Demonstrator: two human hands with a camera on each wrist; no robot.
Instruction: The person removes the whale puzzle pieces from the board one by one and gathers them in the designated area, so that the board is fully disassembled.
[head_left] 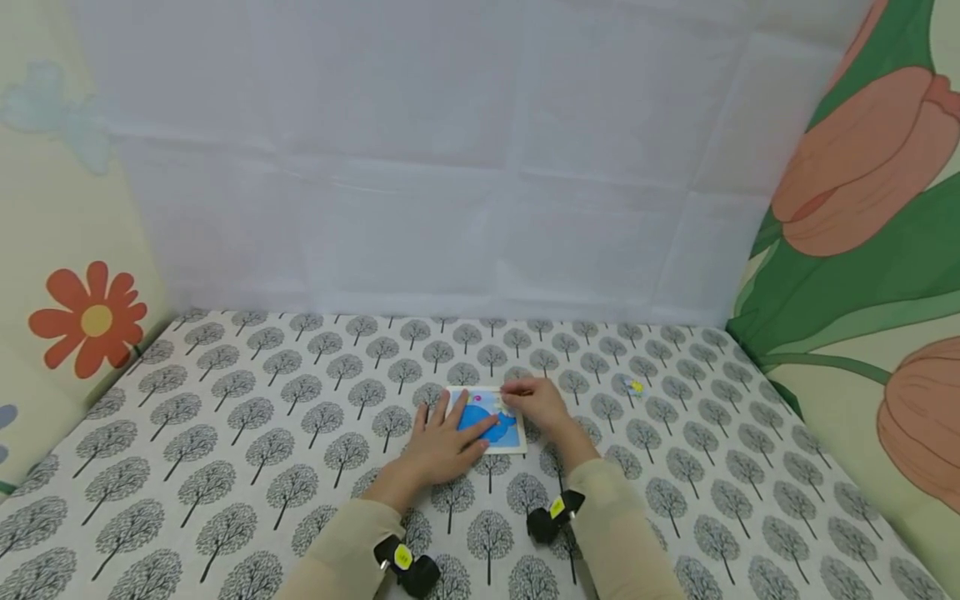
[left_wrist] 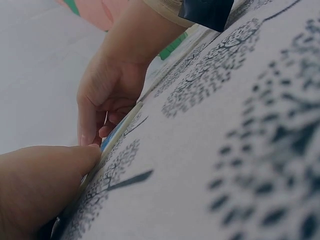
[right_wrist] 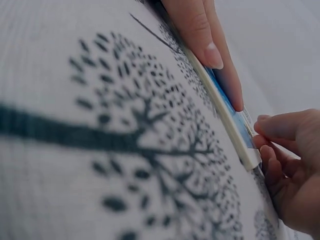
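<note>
A small square picture board [head_left: 510, 439] with a blue whale-like shape and a pale border lies flat on the cloth. My left hand [head_left: 444, 446] rests on its left part, fingers straight and spread, covering some of the picture. At the board's upper right corner, my right hand [head_left: 542, 406] has its thumb and forefinger brought together, the other fingers curled. In the right wrist view, the fingertips [right_wrist: 263, 119] seem to pinch a small thin piece against the picture, mostly hidden by them. The board's pale edge [right_wrist: 227, 120] looks thick there.
A small piece with a yellow star shape [head_left: 636, 387] lies on the cloth to the right of the board. The tree-patterned tablecloth [head_left: 300, 467] covers the table, backed by a white sheet [head_left: 450, 167]. Painted flower walls stand at both sides.
</note>
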